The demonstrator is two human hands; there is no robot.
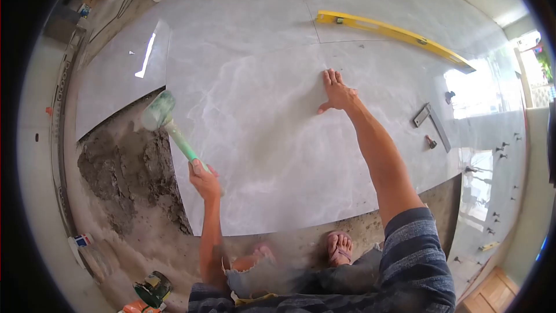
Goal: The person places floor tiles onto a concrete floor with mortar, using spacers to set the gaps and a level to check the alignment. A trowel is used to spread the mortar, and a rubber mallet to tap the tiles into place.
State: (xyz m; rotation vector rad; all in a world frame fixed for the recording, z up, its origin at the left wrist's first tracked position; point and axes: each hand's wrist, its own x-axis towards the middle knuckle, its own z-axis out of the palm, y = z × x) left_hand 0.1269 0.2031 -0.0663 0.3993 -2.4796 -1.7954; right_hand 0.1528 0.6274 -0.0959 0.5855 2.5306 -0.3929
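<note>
The left hand (205, 181) is gripping a mallet (160, 110), its head hovering over the left edge of the big tile (260, 162), which is lying mid-floor beside bare mortar (124, 168). The right hand (337, 96) is resting open and flat on the tile's far part. Light, even taps are probably serving best here.

A green-handled mallet (174, 130) slants up toward the left of the frame, its pale head blurred, possibly rubber, over the left edge of a large glossy grey marbled tile (260, 156) lying flat at centre.
</note>
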